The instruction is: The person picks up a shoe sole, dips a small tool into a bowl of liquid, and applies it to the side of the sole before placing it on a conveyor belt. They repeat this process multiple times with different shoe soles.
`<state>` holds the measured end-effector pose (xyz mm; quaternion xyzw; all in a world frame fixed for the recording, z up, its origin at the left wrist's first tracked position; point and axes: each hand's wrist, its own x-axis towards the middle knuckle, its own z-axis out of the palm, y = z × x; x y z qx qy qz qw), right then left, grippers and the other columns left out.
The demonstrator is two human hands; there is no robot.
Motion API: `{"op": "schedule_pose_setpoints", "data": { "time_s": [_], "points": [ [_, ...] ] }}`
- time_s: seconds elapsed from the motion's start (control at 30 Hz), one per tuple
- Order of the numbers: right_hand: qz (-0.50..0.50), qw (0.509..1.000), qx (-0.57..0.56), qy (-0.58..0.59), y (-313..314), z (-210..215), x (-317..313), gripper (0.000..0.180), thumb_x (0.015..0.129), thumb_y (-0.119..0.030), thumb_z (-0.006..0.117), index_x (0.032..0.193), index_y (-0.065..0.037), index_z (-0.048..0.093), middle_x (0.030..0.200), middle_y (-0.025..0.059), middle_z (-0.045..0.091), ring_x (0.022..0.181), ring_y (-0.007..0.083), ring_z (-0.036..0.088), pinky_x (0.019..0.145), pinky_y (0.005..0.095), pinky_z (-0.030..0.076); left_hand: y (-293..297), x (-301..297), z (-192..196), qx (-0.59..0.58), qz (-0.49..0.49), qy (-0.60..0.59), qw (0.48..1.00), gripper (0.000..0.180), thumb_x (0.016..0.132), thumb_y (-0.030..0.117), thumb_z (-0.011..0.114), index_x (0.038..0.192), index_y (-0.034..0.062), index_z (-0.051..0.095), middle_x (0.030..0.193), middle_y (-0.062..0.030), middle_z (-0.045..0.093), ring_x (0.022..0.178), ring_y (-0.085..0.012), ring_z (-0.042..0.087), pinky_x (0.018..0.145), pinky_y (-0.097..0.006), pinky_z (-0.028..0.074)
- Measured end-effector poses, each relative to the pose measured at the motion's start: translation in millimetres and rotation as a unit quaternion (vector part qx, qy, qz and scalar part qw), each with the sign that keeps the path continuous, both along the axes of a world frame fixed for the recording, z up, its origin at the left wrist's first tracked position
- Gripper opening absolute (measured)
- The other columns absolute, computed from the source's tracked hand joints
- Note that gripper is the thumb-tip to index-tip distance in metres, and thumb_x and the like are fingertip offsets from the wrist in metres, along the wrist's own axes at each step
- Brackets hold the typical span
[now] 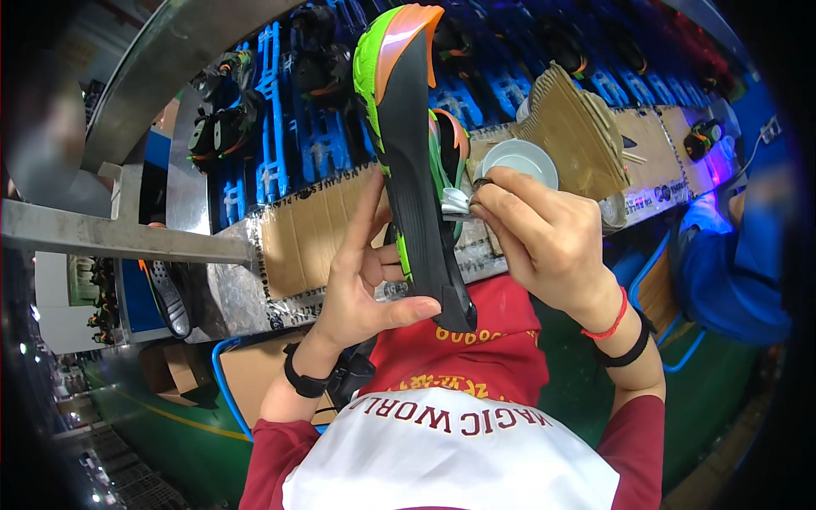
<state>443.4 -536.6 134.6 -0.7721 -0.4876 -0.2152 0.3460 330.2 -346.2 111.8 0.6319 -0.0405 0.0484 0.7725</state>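
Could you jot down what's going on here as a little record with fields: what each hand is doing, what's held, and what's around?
Left hand: left hand grips the shoe from the side, sole facing the camera
Right hand: right hand pinches something silvery at the shoe's right edge; exactly what, cannot tell
Shoe: black sole, green and orange trim, held upright, toe up
Behind: cardboard-covered bench, white bowl, blue racks holding more shoes
Wrists: black bands on both, red string on the right

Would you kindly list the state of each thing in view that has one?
Shoe: held upright, black sole toward the camera, toe up.
Left hand: gripping the shoe's heel end.
Right hand: fingertips pinching a silvery piece at the shoe's side.
White dish: resting on the cardboard-covered bench.
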Motion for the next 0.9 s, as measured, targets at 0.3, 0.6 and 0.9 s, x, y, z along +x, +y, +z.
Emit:
{"op": "schedule_pose_setpoints", "data": {
  "time_s": [0.3, 0.6, 0.9],
  "points": [
    [0.032, 0.999, -0.002, -0.023, -4, -2, 6, 0.02, 0.07, -0.006, 0.073, 0.088, -0.005, 0.064, 0.089, 0.0088, 0.066, 0.058, 0.0205, 0.063, 0.049, 0.0302, 0.048, 2, 3, 0, -0.006, -0.002, -0.001, 1.0, 0.12, 0.069, 0.008, 0.083, 0.152, 0.009, -0.003, 0.147, -0.0237, 0.028, 0.115, -0.0264, 0.058, 0.09, -0.037, 0.054],
    [0.025, 1.0, -0.009, 0.002, -26, 12, 14, 0.015, 0.072, -0.005, 0.071, 0.086, -0.006, 0.066, 0.088, 0.008, 0.066, 0.059, 0.0231, 0.064, 0.05, 0.0322, 0.05, -13, 19, 10, -0.025, -0.033, -0.02, 0.999, 0.116, 0.072, 0.002, 0.08, 0.152, 0.0095, -0.004, 0.142, -0.0188, 0.031, 0.115, -0.0254, 0.056, 0.091, -0.036, 0.052],
    [-0.179, 0.922, 0.292, 0.18, -108, 28, -2, 0.006, 0.084, 0.0, 0.065, 0.083, 0.006, 0.064, 0.083, 0.0106, 0.067, 0.072, 0.013, 0.06, 0.067, 0.0249, 0.047, -44, 119, 100, -0.118, -0.077, -0.128, 0.982, 0.081, 0.089, 0.065, 0.039, 0.139, 0.001, 0.037, 0.13, -0.019, 0.053, 0.118, -0.0327, 0.055, 0.101, -0.041, 0.046]
  ]
}}
